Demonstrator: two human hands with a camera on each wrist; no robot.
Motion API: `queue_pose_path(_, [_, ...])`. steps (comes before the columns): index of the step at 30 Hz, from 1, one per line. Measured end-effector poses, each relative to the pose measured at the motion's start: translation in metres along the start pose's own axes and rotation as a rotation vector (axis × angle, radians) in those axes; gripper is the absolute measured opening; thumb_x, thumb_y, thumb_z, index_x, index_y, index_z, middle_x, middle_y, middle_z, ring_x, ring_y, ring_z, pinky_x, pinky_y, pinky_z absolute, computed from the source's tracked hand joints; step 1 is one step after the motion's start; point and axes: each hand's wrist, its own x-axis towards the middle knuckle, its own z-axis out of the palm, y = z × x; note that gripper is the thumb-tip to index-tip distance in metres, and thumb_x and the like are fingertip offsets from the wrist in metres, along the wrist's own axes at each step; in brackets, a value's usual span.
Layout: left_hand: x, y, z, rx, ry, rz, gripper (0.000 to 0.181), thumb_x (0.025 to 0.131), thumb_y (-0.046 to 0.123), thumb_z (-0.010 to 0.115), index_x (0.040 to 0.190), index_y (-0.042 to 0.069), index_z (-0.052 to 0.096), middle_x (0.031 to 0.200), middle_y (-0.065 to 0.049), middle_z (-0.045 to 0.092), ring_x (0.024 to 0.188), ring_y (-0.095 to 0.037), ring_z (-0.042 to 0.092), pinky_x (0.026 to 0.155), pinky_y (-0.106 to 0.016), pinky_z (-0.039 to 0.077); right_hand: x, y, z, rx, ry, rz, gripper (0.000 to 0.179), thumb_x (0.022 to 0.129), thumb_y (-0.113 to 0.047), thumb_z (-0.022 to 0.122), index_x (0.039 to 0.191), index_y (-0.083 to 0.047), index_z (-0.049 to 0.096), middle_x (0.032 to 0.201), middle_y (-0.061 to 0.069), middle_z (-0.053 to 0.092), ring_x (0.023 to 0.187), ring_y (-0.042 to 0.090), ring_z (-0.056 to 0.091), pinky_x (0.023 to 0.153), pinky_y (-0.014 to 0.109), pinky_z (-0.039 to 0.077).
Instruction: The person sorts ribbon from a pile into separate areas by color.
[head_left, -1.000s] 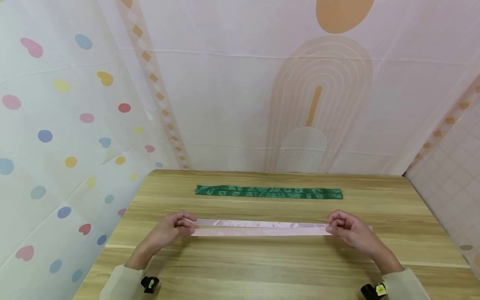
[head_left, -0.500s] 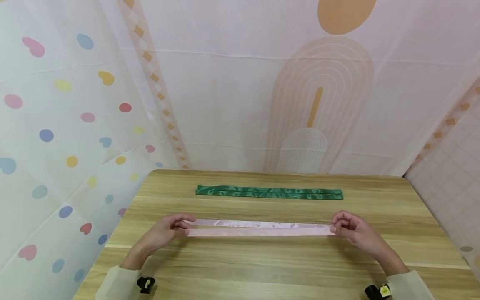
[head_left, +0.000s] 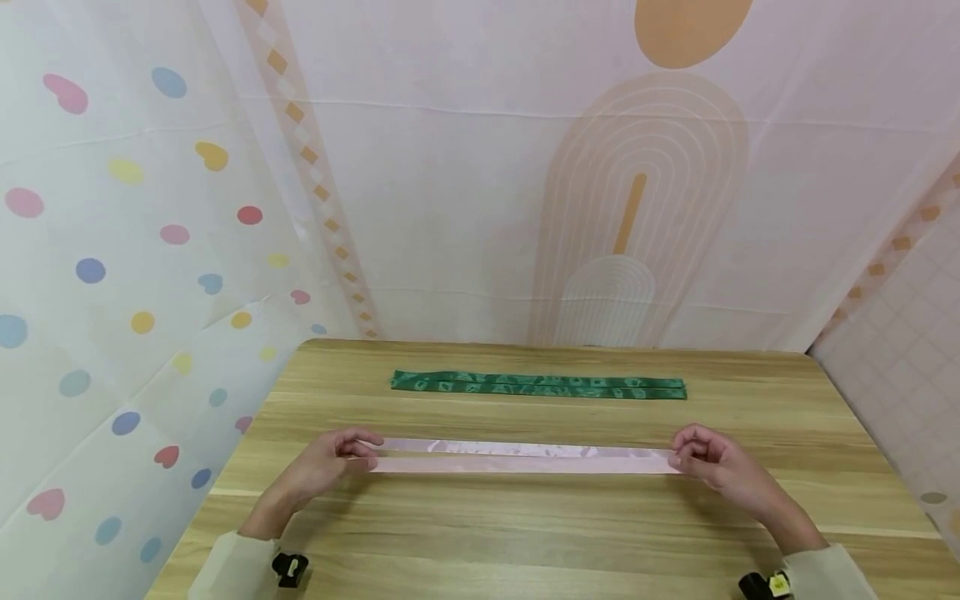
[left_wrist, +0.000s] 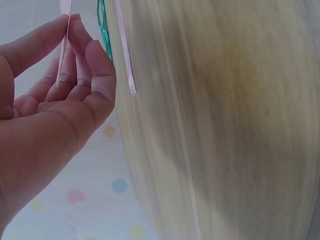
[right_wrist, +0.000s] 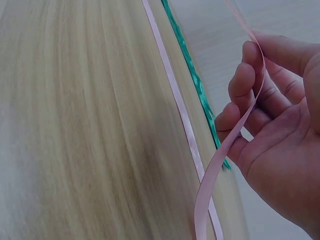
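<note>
A pink satin ribbon lies in two near-parallel lengths across the table. Its front length [head_left: 525, 464] is stretched between both hands, raised off the wood; the back length [head_left: 487, 448] lies flat behind it. At the left, thumb and forefinger of my left hand [head_left: 326, 461] pinch the held length, as the left wrist view also shows. My right hand [head_left: 723, 473] pinches it at the other side between thumb and forefinger. From there a slack tail [right_wrist: 215, 170] runs over the palm and drops toward the back length in the right wrist view.
Farther back, a folded green patterned ribbon [head_left: 536, 385] lies straight along the wooden table [head_left: 480, 533]. A pale printed cloth [head_left: 450, 208] hangs behind the table, with dotted cloth [head_left: 187, 275] at the left.
My right hand has shifted to the right along the pink ribbon, and my left hand a little to the left. The pinched span between them is longer. The green ribbon stays put.
</note>
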Motion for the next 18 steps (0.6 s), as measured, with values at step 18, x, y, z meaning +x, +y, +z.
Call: queue_pose_path(18, [-0.0008,-0.0067,-0.0035,-0.012,0.053,-0.017,0.033,0.093,0.007,0.067,0.12,-0.009,0.057,0.097,-0.016,0.07,0.089,-0.024,0.066,0.076,-0.029,0.052,-0.0101,0.0075,-0.0075,-0.119,0.058,0.013,0.024,0.098,-0.008,0.061,0.109,0.012,0.052,0.089,-0.005,0.061,0.08,0.004,0.057,0.071,0.025,0.052])
